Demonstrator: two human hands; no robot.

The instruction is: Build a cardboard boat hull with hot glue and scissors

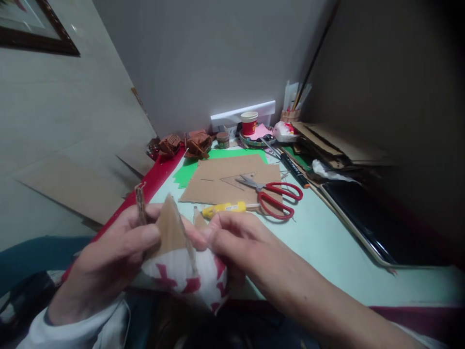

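Near the table's front edge I hold a cardboard craft piece (172, 264), its lower part white with red patches and its top a brown pointed flap. My left hand (116, 242) is closed on its left side, thumb against the brown cardboard; a thin upright cardboard strip (140, 203) stands by those fingers. My right hand (241, 237) pinches the piece's upper right edge, its fingertips partly hidden. Just beyond the hands lie a yellow glue gun (225, 208) and red-handled scissors (271, 191), the blades resting on a flat cardboard sheet (203, 182) marked with a drawn triangle.
Green paper (221, 154) lies under the cardboard sheet. Brown folded cardboard pieces (198, 144), a red paper cup (249, 123) and a black marker (293, 169) stand or lie farther back. A dark tablet (378, 228) and stacked cardboard (334, 143) occupy the right.
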